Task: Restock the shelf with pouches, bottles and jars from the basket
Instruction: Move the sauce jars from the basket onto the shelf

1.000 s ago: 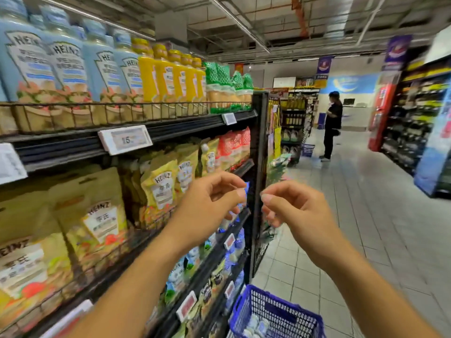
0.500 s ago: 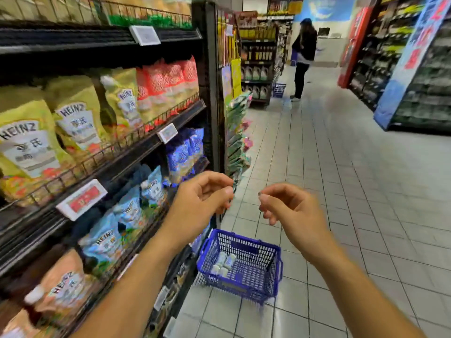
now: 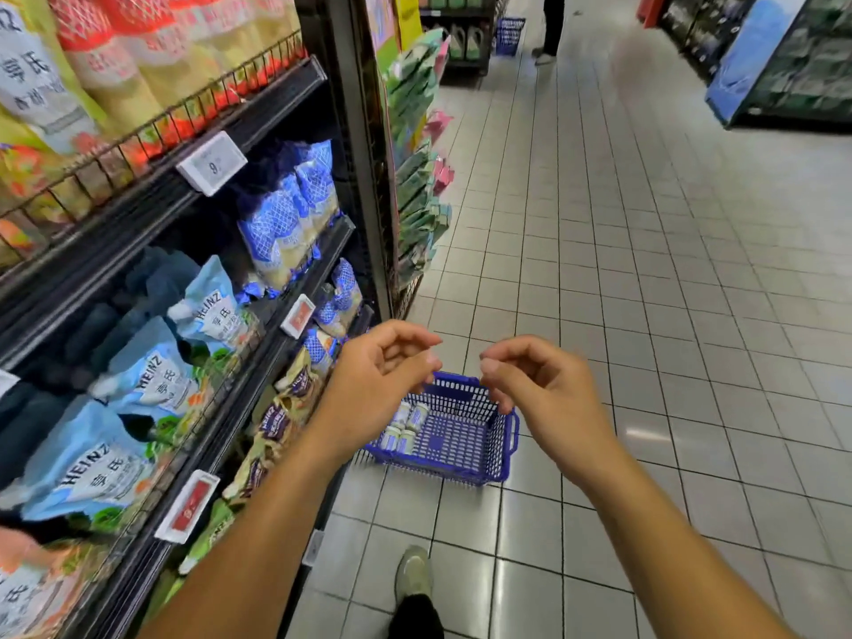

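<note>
Four small pale jars (image 3: 406, 426) just under the fingertips, bunched together against the left side of a blue plastic basket (image 3: 506, 438) set on the tiled floor (image 3: 645, 279) close by the foot of the shelf (image 3: 138, 232); basket's far-left corner covered by the left hand (image 3: 378, 385). Outward to the left, light-blue pouches (image 3: 152, 375) leaning on a middle tier behind a wire rail, darker blue patterned pouches (image 3: 286, 214) further along, yellow and red pouches (image 3: 152, 62) on the tier above, white and red price tags (image 3: 212, 162) clipped to the shelf edges. Beyond the shelf end, green packets (image 3: 415, 177) hanging on a side rack. Near the bottom edge, one shoe (image 3: 413, 576) on the tiles. Far down the aisle, another person's legs (image 3: 551, 25) beside a second blue basket (image 3: 509, 34). Above the near basket, left hand and right hand (image 3: 548, 394) raised side by side, apart, palms roughly facing, fingers (image 3: 491, 366) loosely curled, thumb tips near forefingers, gripping nothing.
</note>
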A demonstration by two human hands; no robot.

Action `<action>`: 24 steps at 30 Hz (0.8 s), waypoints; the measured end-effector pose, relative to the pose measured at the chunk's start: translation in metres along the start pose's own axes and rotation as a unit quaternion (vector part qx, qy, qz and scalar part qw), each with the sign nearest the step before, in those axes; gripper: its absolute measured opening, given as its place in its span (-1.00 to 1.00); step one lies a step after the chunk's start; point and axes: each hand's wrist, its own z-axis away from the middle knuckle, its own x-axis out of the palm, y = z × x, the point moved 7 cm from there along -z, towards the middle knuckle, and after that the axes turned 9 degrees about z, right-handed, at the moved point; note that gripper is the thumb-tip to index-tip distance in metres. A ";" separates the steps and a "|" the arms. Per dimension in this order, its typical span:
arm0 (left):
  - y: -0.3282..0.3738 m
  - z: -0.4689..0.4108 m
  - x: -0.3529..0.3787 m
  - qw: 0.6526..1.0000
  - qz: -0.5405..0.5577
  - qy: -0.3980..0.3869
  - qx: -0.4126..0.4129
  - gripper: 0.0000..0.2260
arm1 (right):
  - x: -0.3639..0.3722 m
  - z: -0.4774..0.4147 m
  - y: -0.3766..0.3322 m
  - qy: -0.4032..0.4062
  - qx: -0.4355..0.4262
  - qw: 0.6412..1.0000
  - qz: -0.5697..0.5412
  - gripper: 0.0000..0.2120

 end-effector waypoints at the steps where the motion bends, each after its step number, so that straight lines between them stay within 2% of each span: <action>1: -0.007 -0.010 -0.004 1.000 -0.001 -0.002 -0.007 -0.77 | 0.003 -0.009 0.007 0.000 0.008 1.000 0.000 -0.95; 11: -0.086 -0.092 -0.061 0.993 -0.017 0.016 -0.118 -0.84 | 0.033 -0.090 0.066 0.012 0.107 0.994 0.004 -0.95; 15: -0.121 -0.109 -0.083 0.985 -0.013 0.045 -0.167 -0.86 | 0.045 -0.112 0.092 0.009 0.134 0.991 0.002 -0.90; 24: -0.201 -0.139 -0.115 0.958 -0.030 0.092 -0.269 -0.89 | 0.069 -0.159 0.175 -0.034 0.201 0.979 -0.018 -0.85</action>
